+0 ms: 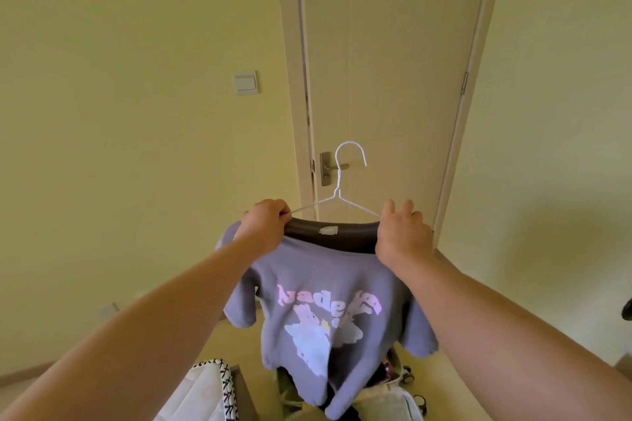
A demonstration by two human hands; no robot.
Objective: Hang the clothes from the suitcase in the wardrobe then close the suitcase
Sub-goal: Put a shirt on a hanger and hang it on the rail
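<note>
Left hand (265,225): clenched around the T-shirt's shoulder and the wire arm of the hanger (338,181); forearm stretched forward.
Right hand (402,236): fingers curled over the other shoulder, beside the dark collar; forearm stretched forward.
T-shirt (325,284): purple, printed, held up on the hanger before the door (376,79).
Hook: upright, free.

Bright, warm yellowish daylight; soft shadow at right; fisheye-bent edges.
</note>
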